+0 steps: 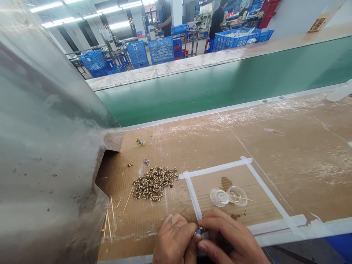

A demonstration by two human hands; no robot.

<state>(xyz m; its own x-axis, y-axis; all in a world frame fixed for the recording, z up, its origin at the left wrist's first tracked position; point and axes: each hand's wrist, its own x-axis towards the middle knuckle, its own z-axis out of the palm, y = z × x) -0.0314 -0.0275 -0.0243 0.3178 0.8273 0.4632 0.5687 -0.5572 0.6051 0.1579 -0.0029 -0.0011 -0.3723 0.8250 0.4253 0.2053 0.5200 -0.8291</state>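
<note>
My left hand (173, 240) and my right hand (227, 238) meet at the near edge of the brown cardboard-covered bench (275, 146). Both are closed, pinching one tiny blue and brown part (199, 231) between their fingertips. Just beyond my left hand lies a heap of several small brown, red and cream parts (154, 182). Three stray parts (140, 142) rest farther back. Two small clear plastic lids (228, 196) with a thin wooden stick across one lie inside a white tape outline (192, 190), ahead of my right hand.
Several thin wooden sticks (110, 216) lie at the left. A grey metal housing (46, 146) fills the left side. A green conveyor belt (220, 84) runs behind the bench. Blue crates (161, 49) and two people stand at benches far back.
</note>
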